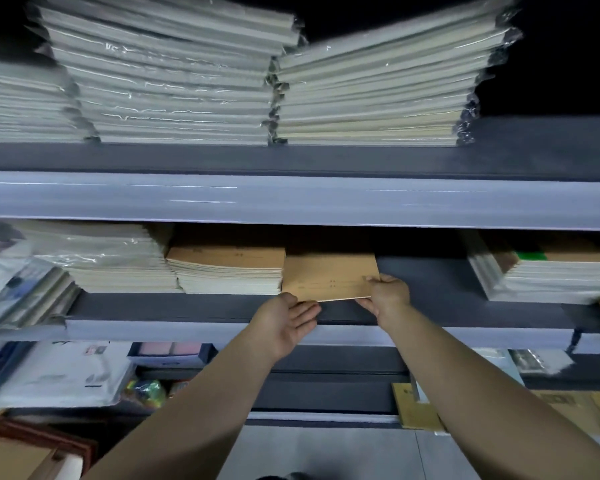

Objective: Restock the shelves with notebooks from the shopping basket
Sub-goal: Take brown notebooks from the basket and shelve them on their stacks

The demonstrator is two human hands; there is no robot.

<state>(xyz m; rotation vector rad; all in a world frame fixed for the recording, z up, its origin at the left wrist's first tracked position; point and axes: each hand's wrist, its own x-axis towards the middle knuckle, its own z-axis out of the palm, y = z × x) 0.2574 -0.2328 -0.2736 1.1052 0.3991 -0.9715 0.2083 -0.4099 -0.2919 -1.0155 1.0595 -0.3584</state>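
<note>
Head view, 1 frame, some blur at the edges.

We count 2 hands up at the mid shelf [465,289]. R hand [388,294] pinches 1 brown notebook [329,277] at its near right corner, thumb on top, fingers under. L hand [288,322] is palm-up, fingers relaxed and spread, at the notebook's near left corner; we cannot tell whether it touches.

The notebook sits over the bare gap of the mid shelf, far edge in under the shelf above, left edge just beside the brown-topped stack [226,268]. We cannot tell if it lies flat on the board.

Mid shelf, flat stacks: 3. These are 1 wrapped pale stack [111,261] at left, the brown-topped stack, and 1 stack at right [551,278] w/ a green patch on top. Leaning packs [14,292] at far left; no. unclear.

Top shelf [291,161]: 3 film-wrapped stacks [174,81] side by side, the leftmost cut off.

Lower right: brown covers [416,407], approx. 3, too blurred to be sure.
</note>
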